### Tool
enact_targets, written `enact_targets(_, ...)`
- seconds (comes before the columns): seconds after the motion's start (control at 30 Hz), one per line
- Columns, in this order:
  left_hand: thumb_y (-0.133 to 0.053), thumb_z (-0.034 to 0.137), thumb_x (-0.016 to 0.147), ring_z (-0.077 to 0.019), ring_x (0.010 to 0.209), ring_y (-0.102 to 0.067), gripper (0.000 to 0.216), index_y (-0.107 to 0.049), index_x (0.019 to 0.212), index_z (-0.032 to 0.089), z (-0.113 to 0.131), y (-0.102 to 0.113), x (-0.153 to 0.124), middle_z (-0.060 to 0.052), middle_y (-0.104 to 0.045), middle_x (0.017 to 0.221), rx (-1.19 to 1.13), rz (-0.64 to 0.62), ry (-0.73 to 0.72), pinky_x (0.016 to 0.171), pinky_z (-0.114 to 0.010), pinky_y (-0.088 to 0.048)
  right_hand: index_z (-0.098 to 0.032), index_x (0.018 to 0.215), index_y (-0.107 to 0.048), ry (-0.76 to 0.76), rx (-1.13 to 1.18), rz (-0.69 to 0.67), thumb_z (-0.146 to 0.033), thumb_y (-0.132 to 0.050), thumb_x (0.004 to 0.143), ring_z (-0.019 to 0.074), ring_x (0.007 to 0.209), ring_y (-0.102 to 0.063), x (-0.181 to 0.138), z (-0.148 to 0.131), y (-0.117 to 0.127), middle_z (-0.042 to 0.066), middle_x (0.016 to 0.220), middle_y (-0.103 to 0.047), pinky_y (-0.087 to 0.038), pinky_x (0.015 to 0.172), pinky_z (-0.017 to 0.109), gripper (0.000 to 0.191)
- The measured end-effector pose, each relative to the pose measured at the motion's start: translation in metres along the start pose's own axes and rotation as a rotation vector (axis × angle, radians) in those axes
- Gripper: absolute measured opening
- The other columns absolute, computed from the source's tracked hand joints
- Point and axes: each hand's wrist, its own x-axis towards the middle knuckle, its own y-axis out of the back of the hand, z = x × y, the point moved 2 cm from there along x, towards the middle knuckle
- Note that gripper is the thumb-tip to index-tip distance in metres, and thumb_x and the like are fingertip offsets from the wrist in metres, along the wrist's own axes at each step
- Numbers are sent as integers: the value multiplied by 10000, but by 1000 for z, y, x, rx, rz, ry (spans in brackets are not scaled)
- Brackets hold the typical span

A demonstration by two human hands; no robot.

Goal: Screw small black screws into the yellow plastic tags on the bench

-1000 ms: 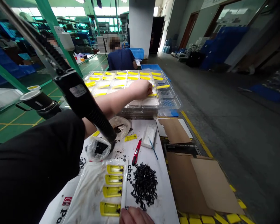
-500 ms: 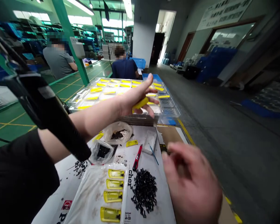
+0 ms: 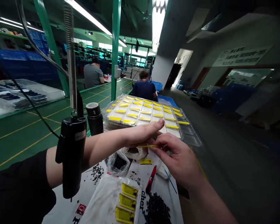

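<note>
My left hand [image 3: 147, 133] reaches across in front of the clear tray, palm down, closed on a thin yellow plastic piece [image 3: 146, 146] seen edge-on. At that piece's right end my right hand [image 3: 178, 155] pinches with thumb and fingertips. Below them, several yellow plastic pieces [image 3: 127, 201] with black parts at one end lie in a column on a white bag [image 3: 100, 199]. A heap of small black parts [image 3: 157, 210] sits to their right, with a red utility knife [image 3: 151, 179] just above it. Another yellow piece [image 3: 146, 161] lies beside the open bags.
A black electric screwdriver [image 3: 72, 155] hangs by a spring in front of my left forearm. The clear compartment tray [image 3: 193, 133] holds many yellow pieces. Two open plastic bags [image 3: 118, 163] contain dark parts. A black bottle [image 3: 94, 119] stands behind; two people sit farther off.
My right hand has moved up and left to meet the yellow piece in my left hand. The view has tilted up and shifted left, and the screwdriver now hangs upright.
</note>
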Motion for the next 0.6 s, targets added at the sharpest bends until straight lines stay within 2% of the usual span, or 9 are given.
enact_targets(0.03,-643,960,846,-220,976,-720,901,-638,1468,308,0,8,-5,-137,-707,1426,-2,33,-8,658,-287,-539,-229,965,-773,-50,62,26,-360,-786,1019,152,976,-727,0,8,4,47,1103,-760,-588,742,246,141)
enact_targets(0.1,-823,738,878,-265,1240,-703,699,-706,1367,252,2,30,-19,-146,-629,1570,10,155,-38,803,-290,-605,-226,943,-759,-218,142,214,-502,-880,914,207,1056,-729,3,35,22,80,1248,-746,-603,748,282,302)
enact_targets(0.13,-874,640,871,-279,1250,-712,622,-731,1306,219,3,42,-28,-156,-629,1568,-34,207,-35,843,-317,-629,-231,973,-734,-287,122,300,-544,-888,891,197,994,-723,6,52,34,74,1254,-744,-592,707,283,358)
enact_targets(0.23,-869,496,889,-266,1040,-778,408,-741,1028,134,3,80,-59,-144,-772,1168,-185,273,21,867,-389,-663,-217,1120,-668,-491,-4,491,-444,-759,1024,124,741,-638,25,106,78,1,960,-703,-547,633,254,263)
enact_targets(0.3,-867,434,855,-214,816,-737,348,-689,859,134,3,101,-79,-78,-715,851,-246,339,13,753,-364,-650,-171,1136,-662,-675,-116,559,-387,-726,1058,114,736,-632,37,140,104,-4,943,-673,-539,616,235,237)
enact_targets(0.37,-820,413,860,-170,708,-665,355,-567,752,189,2,113,-97,-20,-630,736,-265,402,-19,687,-348,-633,-163,1143,-690,-848,-180,508,-400,-729,1064,117,763,-653,46,168,118,13,991,-699,-588,661,256,253)
enact_targets(0.47,-750,396,928,-155,735,-676,288,-553,848,202,-2,115,-122,2,-650,779,-239,549,-94,721,-333,-644,-174,1217,-706,-1020,-244,347,-421,-725,1068,153,887,-710,54,196,125,52,1120,-732,-649,770,318,289)
enact_targets(0.5,-749,408,941,-165,791,-708,267,-602,943,186,-5,112,-131,-15,-701,858,-197,632,-125,764,-341,-658,-175,1242,-705,-1055,-264,283,-424,-726,1067,167,929,-721,56,202,125,62,1157,-735,-659,804,340,305)
enact_targets(0.6,-679,605,999,-228,1038,-770,492,-683,1228,170,-25,100,-170,-91,-788,1178,176,963,-225,892,-359,-661,-174,1285,-701,-1099,-355,107,-433,-730,1062,196,1009,-735,63,210,128,78,1221,-734,-667,869,387,343)
